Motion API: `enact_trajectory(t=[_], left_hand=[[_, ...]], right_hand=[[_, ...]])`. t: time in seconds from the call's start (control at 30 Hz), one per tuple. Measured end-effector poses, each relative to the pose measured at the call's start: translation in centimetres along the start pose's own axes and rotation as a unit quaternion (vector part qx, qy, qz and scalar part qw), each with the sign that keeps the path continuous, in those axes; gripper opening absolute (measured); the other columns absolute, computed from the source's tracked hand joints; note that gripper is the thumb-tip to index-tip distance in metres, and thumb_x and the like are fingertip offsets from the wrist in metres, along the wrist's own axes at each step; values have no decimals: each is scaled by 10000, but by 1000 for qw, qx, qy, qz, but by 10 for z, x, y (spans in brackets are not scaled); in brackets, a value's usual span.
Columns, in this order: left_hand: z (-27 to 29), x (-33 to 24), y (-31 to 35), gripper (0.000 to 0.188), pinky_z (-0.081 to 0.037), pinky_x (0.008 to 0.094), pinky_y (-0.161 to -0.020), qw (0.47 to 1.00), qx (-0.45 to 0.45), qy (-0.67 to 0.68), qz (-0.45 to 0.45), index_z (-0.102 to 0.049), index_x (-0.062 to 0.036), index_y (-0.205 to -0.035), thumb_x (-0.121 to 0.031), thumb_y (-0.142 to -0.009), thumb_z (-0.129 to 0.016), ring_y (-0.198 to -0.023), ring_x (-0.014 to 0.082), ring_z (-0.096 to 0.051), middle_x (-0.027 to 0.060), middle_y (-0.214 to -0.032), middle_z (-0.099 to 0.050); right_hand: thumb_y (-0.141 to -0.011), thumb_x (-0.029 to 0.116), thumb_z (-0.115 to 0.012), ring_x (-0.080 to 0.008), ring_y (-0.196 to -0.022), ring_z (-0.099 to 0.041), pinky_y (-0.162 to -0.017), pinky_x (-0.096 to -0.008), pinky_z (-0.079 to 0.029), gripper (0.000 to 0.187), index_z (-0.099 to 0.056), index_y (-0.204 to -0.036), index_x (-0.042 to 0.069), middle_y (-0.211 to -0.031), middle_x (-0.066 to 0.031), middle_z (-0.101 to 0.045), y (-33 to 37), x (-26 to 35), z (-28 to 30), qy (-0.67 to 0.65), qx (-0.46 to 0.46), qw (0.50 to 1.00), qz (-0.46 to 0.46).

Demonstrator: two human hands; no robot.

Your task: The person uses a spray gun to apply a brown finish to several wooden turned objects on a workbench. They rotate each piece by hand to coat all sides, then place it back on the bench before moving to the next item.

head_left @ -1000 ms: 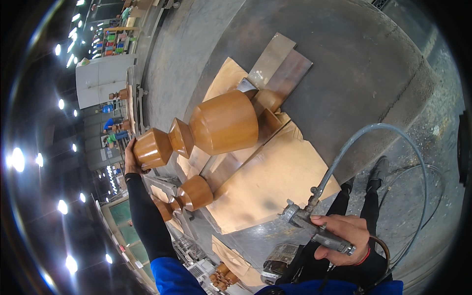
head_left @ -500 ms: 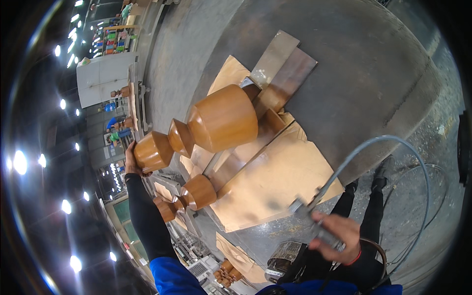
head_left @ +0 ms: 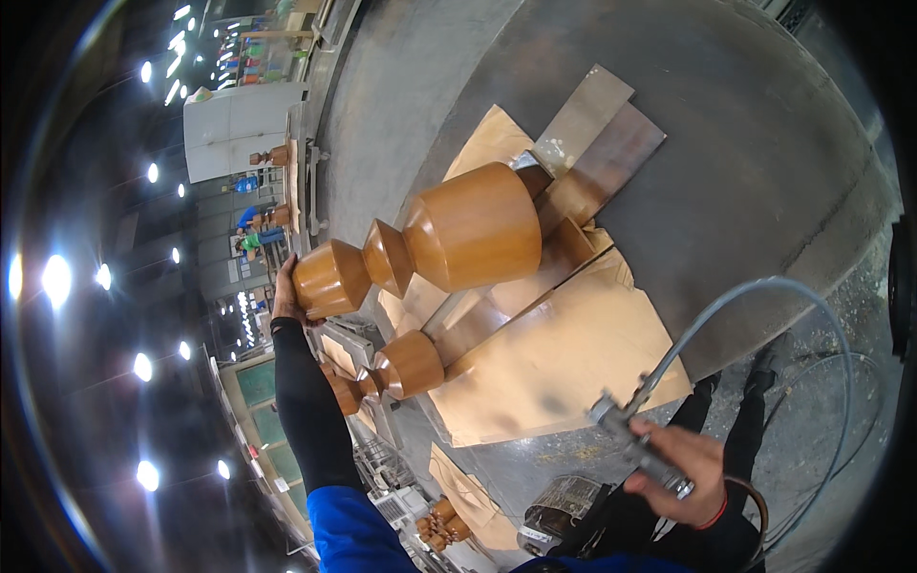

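Observation:
A large turned wooden piece [head_left: 476, 229], glossy brown with stepped and tapered sections, lies slantwise across the view. My left hand [head_left: 288, 294] is at its far left end, fingers closed around the end and partly hidden behind it. In my right hand [head_left: 695, 473], lower right, is a metal spray gun [head_left: 632, 444], its nozzle end toward the wooden pieces. A grey hose [head_left: 761, 284] loops up from the gun. The gun stays apart from the wood. Under the large piece sits a smaller brown turned piece [head_left: 411, 365].
Brown paper sheets [head_left: 583, 363] lie below the pieces, along with flat metal bars [head_left: 611, 158] on a dark round surface [head_left: 726, 143]. A dark metal can [head_left: 564, 511] stands near my legs. More turned pieces [head_left: 442, 523] lie at the lower edge. Co-workers [head_left: 256, 239] are far left.
The whole view has shifted, so the wooden pieces and paper appear farther right. My left hand stays on the large piece's end; the spray gun remains in my right hand, slightly turned.

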State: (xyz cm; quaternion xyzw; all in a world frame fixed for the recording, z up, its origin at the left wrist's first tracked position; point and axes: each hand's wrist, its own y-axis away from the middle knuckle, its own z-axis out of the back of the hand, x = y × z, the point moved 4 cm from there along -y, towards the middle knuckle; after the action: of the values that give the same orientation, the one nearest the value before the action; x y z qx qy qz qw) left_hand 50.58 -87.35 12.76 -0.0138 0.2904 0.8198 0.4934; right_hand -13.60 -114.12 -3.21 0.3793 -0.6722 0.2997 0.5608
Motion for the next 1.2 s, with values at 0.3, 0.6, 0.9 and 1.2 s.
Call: enact_trajectory(t=[0.3,0.6,0.9,1.2], left_hand=[[2,-4,-8,763,-386,633,-923,1000,-1,-6,6,-661,-296,-1324,-889,-861,-539,-1187,381,-601,107,-1304,-664],[9,2,-21,1060,-114,906,-1114,998,-37,39,10,-437,-273,-1653,-980,-863,-427,-1537,572,-339,212,-1727,-360],[8,-9,-9,1118,-20,952,-1065,998,-26,61,-23,-344,-243,-1703,-998,-880,-361,-1584,603,-211,196,-1793,-226],[-10,-21,6,492,-596,404,-886,979,77,69,-177,-707,-107,-1239,-550,-1033,-654,-972,239,-758,78,-1116,-770]], right_hand=[[-790,143,-978,-326,-895,-822,-792,-344,-634,616,-695,-1275,-110,-1110,-267,-789,-41,-27,-18,-85,45,994,57],[-784,144,-981,-342,-910,-821,-800,-371,-649,627,-699,-1289,-99,-1097,-266,-790,-77,-9,-26,-92,39,993,66],[-807,166,-972,-305,-864,-819,-762,-346,-631,630,-702,-1319,-82,-1011,-211,-800,-99,0,-51,-136,80,981,109],[-941,245,-878,-166,-857,-766,-798,-312,-604,554,-693,-1358,-69,-937,-127,-791,-89,-33,41,-79,-132,988,-24]])
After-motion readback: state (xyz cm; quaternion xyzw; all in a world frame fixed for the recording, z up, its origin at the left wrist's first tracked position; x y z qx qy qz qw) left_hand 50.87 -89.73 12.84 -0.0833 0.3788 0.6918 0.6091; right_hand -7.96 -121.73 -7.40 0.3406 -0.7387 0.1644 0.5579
